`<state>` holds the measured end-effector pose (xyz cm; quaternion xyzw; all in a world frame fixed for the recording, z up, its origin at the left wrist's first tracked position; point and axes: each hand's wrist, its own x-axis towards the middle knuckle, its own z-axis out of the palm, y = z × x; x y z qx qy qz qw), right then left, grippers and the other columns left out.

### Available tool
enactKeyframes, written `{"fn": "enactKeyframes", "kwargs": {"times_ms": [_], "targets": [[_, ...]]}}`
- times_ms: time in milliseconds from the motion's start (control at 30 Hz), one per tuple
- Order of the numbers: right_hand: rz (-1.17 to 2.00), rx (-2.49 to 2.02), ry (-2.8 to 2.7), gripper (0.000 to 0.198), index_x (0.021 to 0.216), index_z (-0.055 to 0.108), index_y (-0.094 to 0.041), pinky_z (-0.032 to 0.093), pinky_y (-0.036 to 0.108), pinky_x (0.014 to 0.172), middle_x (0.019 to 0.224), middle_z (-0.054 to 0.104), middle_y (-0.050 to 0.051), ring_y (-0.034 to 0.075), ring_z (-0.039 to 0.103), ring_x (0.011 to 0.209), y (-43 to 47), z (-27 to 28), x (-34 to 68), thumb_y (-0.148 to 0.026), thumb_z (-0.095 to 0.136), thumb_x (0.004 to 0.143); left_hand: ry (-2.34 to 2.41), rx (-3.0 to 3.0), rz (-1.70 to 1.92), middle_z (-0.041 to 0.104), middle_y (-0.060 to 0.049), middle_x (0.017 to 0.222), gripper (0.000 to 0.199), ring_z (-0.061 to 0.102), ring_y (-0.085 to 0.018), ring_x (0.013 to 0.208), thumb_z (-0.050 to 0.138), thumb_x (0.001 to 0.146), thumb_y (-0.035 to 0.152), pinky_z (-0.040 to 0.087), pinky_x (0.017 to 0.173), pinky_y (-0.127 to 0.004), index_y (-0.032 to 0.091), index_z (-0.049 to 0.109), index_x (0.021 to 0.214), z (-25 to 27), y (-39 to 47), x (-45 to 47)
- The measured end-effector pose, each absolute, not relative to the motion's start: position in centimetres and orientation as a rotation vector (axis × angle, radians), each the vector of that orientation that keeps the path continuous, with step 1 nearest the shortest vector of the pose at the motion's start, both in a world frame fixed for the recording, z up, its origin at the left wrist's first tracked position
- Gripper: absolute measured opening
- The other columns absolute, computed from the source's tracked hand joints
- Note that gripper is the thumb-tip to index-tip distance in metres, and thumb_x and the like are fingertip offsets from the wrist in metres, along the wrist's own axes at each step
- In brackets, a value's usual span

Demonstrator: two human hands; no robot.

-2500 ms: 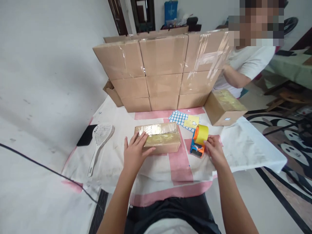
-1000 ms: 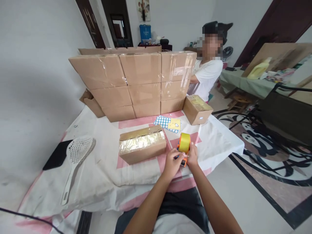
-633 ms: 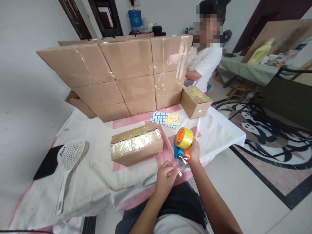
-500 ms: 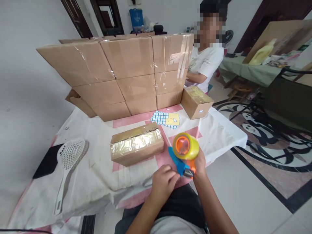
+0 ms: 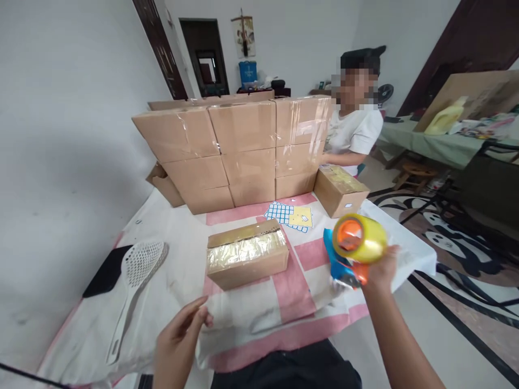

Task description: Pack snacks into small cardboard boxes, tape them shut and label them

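Note:
My right hand [image 5: 383,270] grips a tape dispenser [image 5: 344,270] with a blue and orange body, held up over the table's right side. A wide yellow roll of tape [image 5: 367,240] sits on it around an orange hub. At the table's front left, my left hand [image 5: 184,324] pinches the end of a faint, see-through strip of tape [image 5: 243,310], which seems to stretch across to the dispenser. Just beyond the strip lies a cardboard box [image 5: 251,270] with shiny tape along its top. Neither hand touches this box.
Stacked cardboard boxes [image 5: 247,127] form a wall at the back, a smaller taped box [image 5: 340,189] at their right. Patterned cards [image 5: 290,216] lie before them. On the left are a white slotted scoop [image 5: 141,265] and a black flat item [image 5: 103,275]. A person [image 5: 357,129] is behind.
My hands have moved apart: the left one to the left, the right one to the right with the dispenser, drawing out tape. The view has tilted up and shifted left.

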<state>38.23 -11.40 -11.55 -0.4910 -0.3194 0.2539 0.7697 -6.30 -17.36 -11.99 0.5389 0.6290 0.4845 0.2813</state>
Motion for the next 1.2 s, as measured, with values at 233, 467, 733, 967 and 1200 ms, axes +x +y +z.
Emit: {"fn": "enactKeyframes", "kwargs": {"times_ms": [233,467,733,967,1200], "targets": [[0.708,-1.359,-0.816,0.058,0.084,0.063,-0.019,0.054,0.04,0.064,0.072,0.065,0.005,0.026,0.062,0.069,-6.1,-13.7,35.9,-0.067,0.081,0.056,1.398,1.126,1.411,0.071,-0.002,0.065,0.05,0.058,-0.012,0.047,0.078,0.077,0.054,0.054,0.052,-0.026,0.014,0.077,0.108,-11.6,-16.3,-1.0],[0.236,-1.332,-1.471,0.045,0.118,0.065,-0.024,0.048,0.05,0.099,0.123,0.061,0.013,0.033,0.057,0.118,-14.2,-8.0,30.7,-0.048,0.074,0.082,1.304,1.449,1.329,0.073,0.0,0.067,0.031,0.057,-0.011,0.048,0.069,0.088,0.04,0.054,0.057,-0.024,0.02,0.077,0.111,-11.0,-17.0,2.3],[0.476,-0.963,-2.096,0.014,0.082,0.07,-0.025,0.042,0.049,0.107,0.131,0.057,0.007,0.03,0.048,0.13,-13.5,-1.4,23.1,-0.015,0.066,0.09,1.147,1.43,1.25,0.072,-0.003,0.066,0.035,0.055,-0.012,0.053,0.068,0.086,0.048,0.047,0.054,-0.024,0.02,0.08,0.104,-9.7,-16.3,6.6],[0.394,-1.061,-1.791,0.014,0.078,0.061,-0.025,0.041,0.049,0.105,0.119,0.061,0.007,0.029,0.056,0.12,-9.9,1.7,26.6,-0.024,0.067,0.09,1.358,0.961,1.147,0.052,0.005,0.045,0.05,0.039,-0.008,0.039,0.074,0.076,0.063,0.03,0.042,-0.02,0.014,0.067,0.088,-15.2,-15.3,5.1],[0.797,-1.062,-2.15,0.015,0.077,0.069,-0.02,0.046,0.038,0.094,0.103,0.061,0.005,0.022,0.058,0.104,-1.7,-0.6,24.3,-0.03,0.069,0.089,1.435,1.949,1.699,0.074,-0.003,0.08,0.007,0.069,-0.018,0.075,0.064,0.09,0.023,0.052,0.075,-0.03,0.022,0.07,0.094,-12.0,-14.4,4.1]]}}
